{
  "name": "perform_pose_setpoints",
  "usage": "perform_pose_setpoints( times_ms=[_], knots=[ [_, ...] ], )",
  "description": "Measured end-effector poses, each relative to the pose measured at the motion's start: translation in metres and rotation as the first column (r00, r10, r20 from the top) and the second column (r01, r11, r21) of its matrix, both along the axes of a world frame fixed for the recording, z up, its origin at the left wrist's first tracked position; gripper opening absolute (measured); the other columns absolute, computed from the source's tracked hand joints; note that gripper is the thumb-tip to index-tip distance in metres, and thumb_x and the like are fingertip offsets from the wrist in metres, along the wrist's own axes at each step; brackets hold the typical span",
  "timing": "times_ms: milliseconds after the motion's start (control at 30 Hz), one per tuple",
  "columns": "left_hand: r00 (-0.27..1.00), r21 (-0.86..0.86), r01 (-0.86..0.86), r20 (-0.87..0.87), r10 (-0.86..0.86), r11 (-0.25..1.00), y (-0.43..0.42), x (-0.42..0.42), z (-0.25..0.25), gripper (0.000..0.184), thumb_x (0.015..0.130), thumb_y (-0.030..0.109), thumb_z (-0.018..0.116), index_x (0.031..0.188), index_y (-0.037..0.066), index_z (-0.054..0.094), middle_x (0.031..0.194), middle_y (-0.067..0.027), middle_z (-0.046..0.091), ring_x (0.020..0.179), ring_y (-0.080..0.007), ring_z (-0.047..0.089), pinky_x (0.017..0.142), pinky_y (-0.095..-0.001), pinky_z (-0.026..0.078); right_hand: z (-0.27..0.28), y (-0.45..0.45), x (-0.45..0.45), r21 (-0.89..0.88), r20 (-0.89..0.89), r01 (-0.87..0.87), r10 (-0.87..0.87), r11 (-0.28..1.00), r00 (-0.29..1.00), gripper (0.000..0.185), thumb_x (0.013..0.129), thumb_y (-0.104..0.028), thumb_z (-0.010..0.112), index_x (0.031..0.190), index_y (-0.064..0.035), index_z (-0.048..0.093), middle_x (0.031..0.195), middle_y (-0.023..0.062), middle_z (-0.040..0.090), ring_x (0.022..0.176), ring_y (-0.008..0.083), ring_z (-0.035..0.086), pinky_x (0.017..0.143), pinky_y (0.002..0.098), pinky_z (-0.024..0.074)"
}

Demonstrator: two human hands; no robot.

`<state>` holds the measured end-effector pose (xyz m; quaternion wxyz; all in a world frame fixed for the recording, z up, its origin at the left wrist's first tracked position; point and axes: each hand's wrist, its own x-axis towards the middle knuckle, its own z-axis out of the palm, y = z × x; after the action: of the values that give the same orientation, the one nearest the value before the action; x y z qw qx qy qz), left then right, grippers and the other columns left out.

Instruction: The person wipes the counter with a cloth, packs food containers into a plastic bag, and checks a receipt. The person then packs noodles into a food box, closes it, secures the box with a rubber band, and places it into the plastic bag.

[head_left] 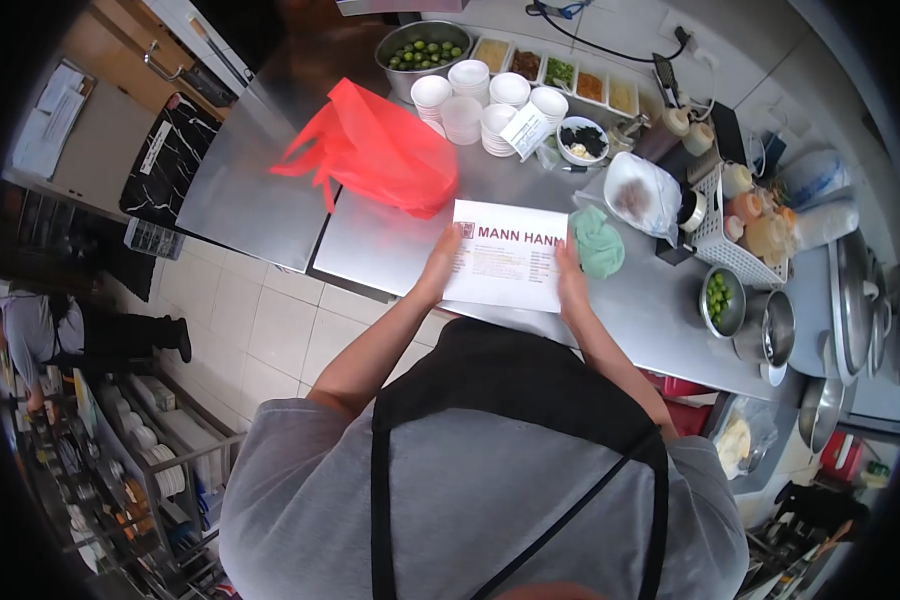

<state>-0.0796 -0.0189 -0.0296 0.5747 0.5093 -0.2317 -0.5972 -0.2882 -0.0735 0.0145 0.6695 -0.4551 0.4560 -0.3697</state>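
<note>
A white package printed "MANN HANN" (510,272) is held by its two sides over the front edge of the steel counter (380,245). Its print faces up; whether it is a box or a flat piece I cannot tell. My left hand (442,262) grips the left side, its fingers partly hidden. On the opposite side my right hand (570,275) is closed on the edge. A red plastic bag (385,150) lies crumpled just beyond my left hand. Close to my right hand sits a crumpled green cloth (597,243).
Stacked white tubs (463,118), a metal bowl of green citrus (425,58) and several topping containers (557,72) line the back. Bottles fill a white basket (715,215) at right, near a small metal bowl (722,300). Another person (60,330) stands by a dish rack at left.
</note>
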Motion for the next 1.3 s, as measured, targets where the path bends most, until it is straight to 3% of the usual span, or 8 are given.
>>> perform_pose_setpoints(
  times_ms=[500, 800, 900, 1000, 1067, 1167, 1200, 1300],
  knots=[
    [1.000, 0.025, -0.014, 0.020, 0.013, 1.000, 0.017, -0.017, 0.073, 0.052, 0.091, 0.019, 0.043, 0.136, 0.007, 0.021, 0.120, -0.0110, 0.047, 0.107, -0.0177, 0.048, 0.087, -0.0293, 0.041, 0.011, 0.008, -0.012, 0.359, 0.487, -0.144, -0.053, 0.922, 0.872, 0.058, 0.091, -0.025, 0.042, 0.139, -0.0137, 0.012, 0.134, 0.0074, 0.032, 0.121, 0.0197, 0.034, 0.098, 0.0321, 0.0306],
    [0.987, -0.072, -0.127, -0.111, 0.118, 0.989, 0.028, -0.013, 0.118, 0.051, 0.091, 0.017, 0.040, 0.137, 0.008, 0.018, 0.121, -0.0102, 0.047, 0.109, -0.0193, 0.048, 0.090, -0.0303, 0.041, -0.005, -0.005, -0.005, 0.315, 0.432, -0.218, 0.065, 0.924, 0.899, 0.046, 0.084, -0.027, 0.048, 0.120, 0.0018, 0.040, 0.112, 0.0164, 0.052, 0.103, 0.0272, 0.050, 0.087, 0.0360, 0.0414],
    [0.987, -0.103, -0.004, 0.160, 0.020, 0.995, 0.031, 0.035, 0.130, 0.054, 0.087, 0.025, 0.050, 0.133, 0.007, 0.029, 0.127, -0.0111, 0.042, 0.117, -0.0191, 0.039, 0.095, -0.0312, 0.034, 0.014, -0.008, 0.009, 0.393, 0.529, -0.153, -0.087, 0.907, 0.844, 0.050, 0.079, -0.025, 0.047, 0.119, 0.0044, 0.041, 0.112, 0.0186, 0.052, 0.101, 0.0298, 0.051, 0.088, 0.0384, 0.0394],
    [0.733, -0.092, -0.095, 0.668, 0.133, 0.991, 0.034, 0.111, 0.178, 0.055, 0.079, 0.031, 0.063, 0.123, 0.003, 0.045, 0.126, -0.0138, 0.044, 0.118, -0.0216, 0.038, 0.095, -0.0343, 0.032, 0.039, -0.011, 0.036, 0.334, 0.648, -0.188, -0.081, 0.923, 0.757, 0.050, 0.080, -0.026, 0.046, 0.120, 0.0044, 0.040, 0.115, 0.0194, 0.051, 0.103, 0.0302, 0.050, 0.089, 0.0387, 0.0389],
    [-0.101, -0.488, -0.120, 0.872, 0.479, 0.864, 0.021, 0.195, 0.151, 0.065, 0.073, 0.031, 0.068, 0.125, 0.002, 0.041, 0.118, -0.0186, 0.049, 0.112, -0.0254, 0.044, 0.092, -0.0352, 0.036, 0.063, -0.011, 0.069, 0.295, 0.663, -0.176, -0.069, 0.939, 0.745, 0.051, 0.080, -0.027, 0.045, 0.120, 0.0042, 0.041, 0.116, 0.0197, 0.050, 0.104, 0.0305, 0.050, 0.089, 0.0390, 0.0391],
    [-0.207, -0.336, -0.402, 0.940, 0.273, 0.852, 0.003, 0.251, 0.150, 0.059, 0.076, 0.026, 0.066, 0.124, 0.001, 0.042, 0.122, -0.0150, 0.048, 0.109, -0.0236, 0.047, 0.092, -0.0340, 0.036, 0.111, 0.000, 0.145, 0.301, 0.760, -0.272, -0.059, 0.914, 0.647, 0.051, 0.081, -0.029, 0.045, 0.121, 0.0026, 0.041, 0.116, 0.0179, 0.051, 0.103, 0.0284, 0.051, 0.087, 0.0378, 0.0405],
    [-0.191, -0.334, -0.374, 0.941, 0.280, 0.865, -0.006, 0.271, 0.142, 0.059, 0.076, 0.026, 0.066, 0.124, 0.001, 0.042, 0.122, -0.0150, 0.048, 0.109, -0.0236, 0.047, 0.092, -0.0340, 0.036, 0.122, 0.002, 0.174, 0.308, 0.764, -0.267, -0.071, 0.913, 0.641, 0.050, 0.082, -0.028, 0.045, 0.121, 0.0018, 0.042, 0.115, 0.0169, 0.052, 0.102, 0.0271, 0.052, 0.087, 0.0371, 0.0411],
    [0.672, -0.117, -0.055, 0.730, 0.124, 0.992, -0.037, 0.326, 0.092, 0.066, 0.070, 0.013, 0.067, 0.127, 0.001, 0.036, 0.100, -0.0175, 0.058, 0.093, -0.0241, 0.057, 0.082, -0.0300, 0.043, 0.133, -0.003, 0.268, 0.264, 0.771, -0.189, -0.089, 0.946, 0.631, 0.043, 0.084, -0.026, 0.044, 0.118, -0.0001, 0.045, 0.108, 0.0123, 0.055, 0.097, 0.0215, 0.054, 0.082, 0.0325, 0.0438]
  ],
)
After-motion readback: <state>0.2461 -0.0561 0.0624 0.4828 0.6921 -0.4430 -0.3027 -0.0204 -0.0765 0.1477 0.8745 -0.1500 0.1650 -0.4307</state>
